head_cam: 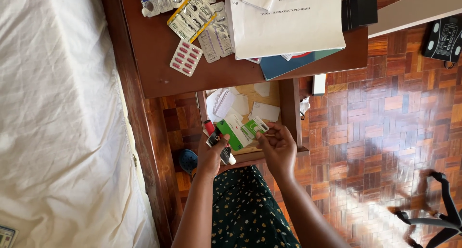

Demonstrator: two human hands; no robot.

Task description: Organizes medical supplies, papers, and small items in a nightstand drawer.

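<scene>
Parquet flooring surrounds a wooden bedside table (159, 79) with an open drawer (288, 108). From the left, the left hand (210, 154) clamps several pens (217, 141), their number unclear. At its two o'clock, one green card packet (240, 130) is pinched by the right hand (276, 147). Four blister packs (192, 26) lie at twelve o'clock, partly cut off.

Office chair (433, 214) blurred, cut off at edge.
</scene>
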